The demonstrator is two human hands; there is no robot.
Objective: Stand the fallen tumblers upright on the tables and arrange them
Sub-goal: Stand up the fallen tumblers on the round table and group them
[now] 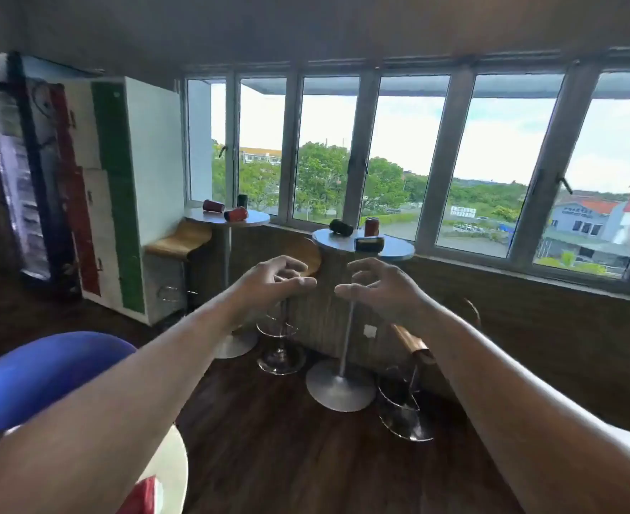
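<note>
Two round grey bar tables stand by the windows. On the left table a red tumbler and another red tumbler lie on their sides, and a dark tumbler stands upright. The right table carries a black tumbler on its side, a second dark tumbler on its side near the front edge, and an upright red tumbler. My left hand and my right hand are stretched out in front of me, fingers apart, holding nothing, well short of both tables.
Wooden bar stools on chrome bases stand around the tables. A drinks fridge and lockers line the left wall. A blue rounded object and a white round tabletop sit close at lower left. The floor is dark wood.
</note>
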